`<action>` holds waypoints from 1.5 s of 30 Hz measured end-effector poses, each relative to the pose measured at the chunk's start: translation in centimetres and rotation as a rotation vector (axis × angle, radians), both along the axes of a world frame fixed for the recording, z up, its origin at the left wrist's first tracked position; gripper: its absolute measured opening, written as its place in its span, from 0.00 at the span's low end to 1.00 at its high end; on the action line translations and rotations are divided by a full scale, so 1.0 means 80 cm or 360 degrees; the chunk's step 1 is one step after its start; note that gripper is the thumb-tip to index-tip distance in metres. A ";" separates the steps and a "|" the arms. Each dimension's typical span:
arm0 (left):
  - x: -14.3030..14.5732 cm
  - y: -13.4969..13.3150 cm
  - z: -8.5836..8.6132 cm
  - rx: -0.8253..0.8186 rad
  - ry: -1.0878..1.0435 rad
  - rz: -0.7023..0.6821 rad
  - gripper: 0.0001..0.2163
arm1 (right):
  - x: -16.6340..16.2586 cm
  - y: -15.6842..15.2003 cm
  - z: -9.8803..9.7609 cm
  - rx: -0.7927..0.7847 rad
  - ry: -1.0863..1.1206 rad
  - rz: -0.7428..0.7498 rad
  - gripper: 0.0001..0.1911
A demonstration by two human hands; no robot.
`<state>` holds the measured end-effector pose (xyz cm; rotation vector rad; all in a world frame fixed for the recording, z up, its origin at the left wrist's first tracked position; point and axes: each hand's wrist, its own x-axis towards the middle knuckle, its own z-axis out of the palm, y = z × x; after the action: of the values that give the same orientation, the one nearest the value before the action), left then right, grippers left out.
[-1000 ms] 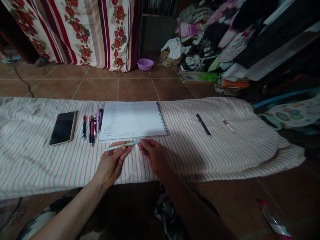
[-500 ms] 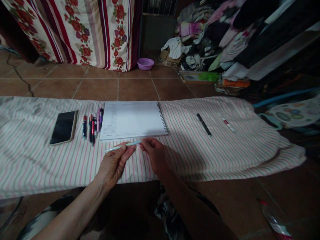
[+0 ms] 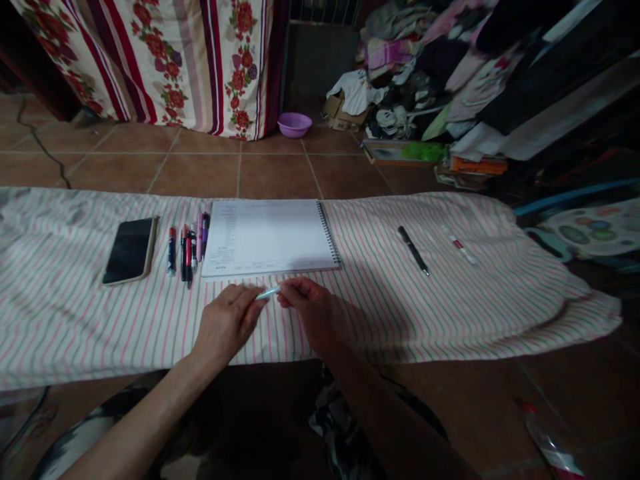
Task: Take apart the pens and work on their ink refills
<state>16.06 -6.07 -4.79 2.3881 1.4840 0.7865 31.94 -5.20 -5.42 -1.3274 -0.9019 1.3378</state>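
A slim pale blue-green pen (image 3: pixel 269 293) spans the space between my two hands, just in front of the notebook. My left hand (image 3: pixel 227 321) is closed over its left part, back of the hand up, hiding that end. The fingertips of my right hand (image 3: pixel 309 303) pinch its right end. Behind them lies a spiral-bound notebook (image 3: pixel 280 233) with a mostly blank page, its coil on the right. Several pens (image 3: pixel 188 257) rest in a bunch by the notebook's left edge. Off to the right are a black pen (image 3: pixel 414 251) and a white-and-red pen-like stick (image 3: pixel 460 245).
A phone (image 3: pixel 130 250) lies at the left on the striped cloth (image 3: pixel 380 300). Beyond, a purple basin (image 3: pixel 295 125) and heaped clothes (image 3: pixel 400 60) sit past the cloth's far edge. A bottle (image 3: pixel 550 443) is on the floor at lower right.
My left hand has turned from partly palm-up to back-up and wrapped round the pen, so less of it shows. My right hand still pinches its end. The view has shifted slightly.
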 end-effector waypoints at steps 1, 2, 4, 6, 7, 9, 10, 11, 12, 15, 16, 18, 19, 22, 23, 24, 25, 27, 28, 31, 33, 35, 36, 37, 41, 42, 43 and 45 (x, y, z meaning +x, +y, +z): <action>0.000 0.000 -0.004 -0.0026 0.0043 0.0006 0.12 | -0.001 0.000 0.001 -0.0007 -0.0019 0.0014 0.06; 0.001 -0.002 -0.006 -0.0027 0.0084 0.0015 0.12 | -0.001 0.000 0.002 -0.0017 -0.0033 0.0032 0.07; 0.002 -0.004 -0.009 0.0014 0.0153 0.0033 0.13 | 0.000 0.000 0.003 -0.0029 -0.0044 0.0096 0.09; 0.003 -0.005 -0.008 0.0092 0.0227 0.0043 0.13 | 0.002 0.001 0.003 -0.0048 -0.0087 0.0177 0.12; 0.002 -0.005 -0.007 0.0134 0.0264 0.0042 0.12 | 0.003 0.001 0.003 -0.0062 -0.0118 0.0205 0.14; 0.002 -0.005 -0.006 0.0197 0.0329 0.0024 0.12 | 0.006 0.002 0.004 -0.0095 -0.0207 0.0239 0.16; 0.001 -0.005 -0.006 0.0215 0.0352 0.0008 0.12 | 0.007 0.002 0.004 -0.0103 -0.0263 0.0262 0.17; 0.001 -0.005 -0.006 0.0227 0.0364 -0.0009 0.12 | 0.009 0.002 0.004 -0.0101 -0.0317 0.0287 0.18; 0.000 -0.005 -0.006 0.0236 0.0369 -0.0023 0.12 | 0.010 0.003 0.004 -0.0095 -0.0367 0.0314 0.18; 0.000 -0.005 -0.007 0.0245 0.0380 -0.0058 0.12 | 0.010 0.004 0.000 -0.0061 -0.0476 0.0369 0.19; 0.000 -0.005 -0.007 0.0252 0.0384 -0.0069 0.12 | 0.010 0.004 -0.002 -0.0040 -0.0499 0.0353 0.19; 0.001 -0.005 -0.007 0.0270 0.0396 -0.0083 0.12 | 0.009 0.004 -0.008 0.0023 -0.0562 0.0305 0.18; 0.001 -0.005 -0.006 0.0282 0.0404 -0.0084 0.12 | 0.008 0.003 -0.010 0.0062 -0.0606 0.0287 0.18; 0.000 -0.004 -0.004 0.0306 0.0421 -0.0065 0.12 | 0.007 0.002 -0.012 0.0171 -0.0729 0.0290 0.17; 0.000 -0.004 -0.004 0.0304 0.0419 -0.0058 0.12 | 0.007 0.002 -0.011 0.0192 -0.0754 0.0310 0.17; -0.001 -0.004 -0.003 0.0291 0.0413 -0.0054 0.12 | 0.007 0.002 -0.010 0.0202 -0.0774 0.0330 0.16; -0.001 -0.004 -0.002 0.0274 0.0403 -0.0051 0.12 | 0.007 0.002 -0.009 0.0208 -0.0792 0.0351 0.16; -0.003 -0.004 -0.001 0.0237 0.0366 -0.0061 0.12 | 0.008 0.002 -0.007 0.0225 -0.0825 0.0391 0.16; -0.004 -0.003 -0.001 0.0219 0.0344 -0.0070 0.12 | 0.008 0.002 -0.006 0.0246 -0.0841 0.0400 0.15; -0.006 -0.002 0.001 0.0135 0.0310 -0.0091 0.14 | 0.009 0.004 -0.006 0.0316 -0.0882 0.0424 0.15; -0.007 -0.001 0.002 0.0054 0.0293 -0.0093 0.14 | 0.010 0.005 -0.006 0.0346 -0.0917 0.0459 0.14; -0.009 0.000 0.003 -0.0043 0.0258 -0.0095 0.15 | 0.011 0.005 -0.005 0.0375 -0.0929 0.0491 0.14; -0.009 0.000 0.004 -0.0094 0.0234 -0.0093 0.15 | 0.011 0.005 -0.005 0.0388 -0.0926 0.0500 0.14; -0.010 0.000 0.006 -0.0153 0.0203 -0.0093 0.15 | 0.011 0.005 -0.005 0.0401 -0.0917 0.0509 0.14; -0.013 0.000 0.012 -0.0346 0.0039 -0.0103 0.15 | 0.010 0.004 -0.001 0.0439 -0.0914 0.0528 0.13; -0.014 0.001 0.014 -0.0372 0.0018 -0.0109 0.15 | 0.010 0.003 0.000 0.0441 -0.0937 0.0534 0.13; -0.014 0.001 0.015 -0.0387 0.0007 -0.0116 0.15 | 0.010 0.003 0.001 0.0444 -0.0962 0.0538 0.13; -0.015 0.003 0.016 -0.0404 -0.0009 -0.0139 0.14 | 0.010 0.003 0.000 0.0455 -0.0996 0.0545 0.13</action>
<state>14.86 -5.85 -3.47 2.2415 1.3752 0.5485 32.73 -4.95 -5.38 -1.4236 -1.7431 0.9844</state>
